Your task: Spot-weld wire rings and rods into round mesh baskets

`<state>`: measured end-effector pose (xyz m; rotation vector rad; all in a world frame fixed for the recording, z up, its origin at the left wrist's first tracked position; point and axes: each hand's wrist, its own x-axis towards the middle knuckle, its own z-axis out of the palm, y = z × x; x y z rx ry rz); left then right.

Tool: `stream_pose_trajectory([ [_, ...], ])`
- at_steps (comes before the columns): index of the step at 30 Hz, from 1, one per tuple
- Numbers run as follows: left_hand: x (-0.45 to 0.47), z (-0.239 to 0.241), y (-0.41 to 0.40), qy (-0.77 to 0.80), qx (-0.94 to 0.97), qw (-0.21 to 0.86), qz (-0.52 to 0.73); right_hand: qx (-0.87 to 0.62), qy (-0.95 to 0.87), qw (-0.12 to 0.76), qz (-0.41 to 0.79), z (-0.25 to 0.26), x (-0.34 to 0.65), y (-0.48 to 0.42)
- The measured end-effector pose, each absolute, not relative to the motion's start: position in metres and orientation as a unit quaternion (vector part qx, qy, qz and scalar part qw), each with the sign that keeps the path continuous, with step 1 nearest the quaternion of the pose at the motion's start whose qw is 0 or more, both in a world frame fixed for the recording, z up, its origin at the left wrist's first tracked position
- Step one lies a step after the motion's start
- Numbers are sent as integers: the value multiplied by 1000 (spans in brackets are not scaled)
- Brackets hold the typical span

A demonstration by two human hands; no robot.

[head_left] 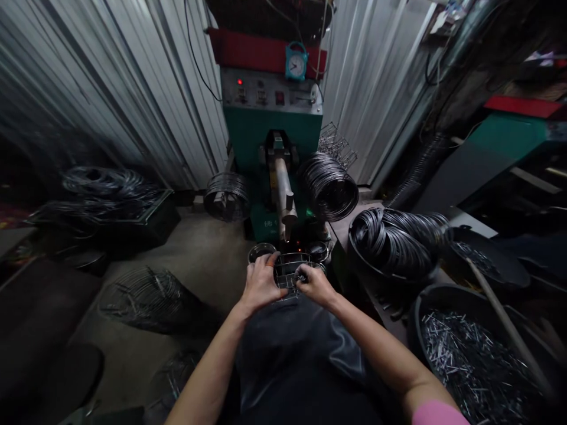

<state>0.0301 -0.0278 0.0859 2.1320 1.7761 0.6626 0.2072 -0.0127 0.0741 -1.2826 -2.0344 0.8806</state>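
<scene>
A small wire basket frame point(290, 268) rests at the edge of my lap, below the arm of a green machine point(277, 130). My left hand point(260, 282) grips its left side, fingers curled over the rim. On its right side my right hand point(314, 284) is closed, pinching the wire. The machine's metal arm point(283, 195) ends just above the frame.
Coils of wire rings point(328, 184) hang beside the machine. A black tub of wire hoops point(394, 239) and a tub of short metal pins point(469, 360) stand at my right. Finished wire baskets point(148, 298) lie on the floor at left, by a crate of wire point(106, 200). Corrugated metal walls stand behind.
</scene>
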Motion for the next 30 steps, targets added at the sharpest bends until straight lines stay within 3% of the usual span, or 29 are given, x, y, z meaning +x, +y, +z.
stream_pose_trajectory([
  [4, 28, 85, -21, 618, 735, 170, 223, -394, -807, 238, 370, 76, 218, -6],
  [9, 23, 82, -13, 616, 735, 184, 218, -361, -856, 188, 319, 82, 222, 2],
  [30, 14, 68, 17, 590, 742, 202, 245, -351, -885, 185, 243, 70, 211, 27],
])
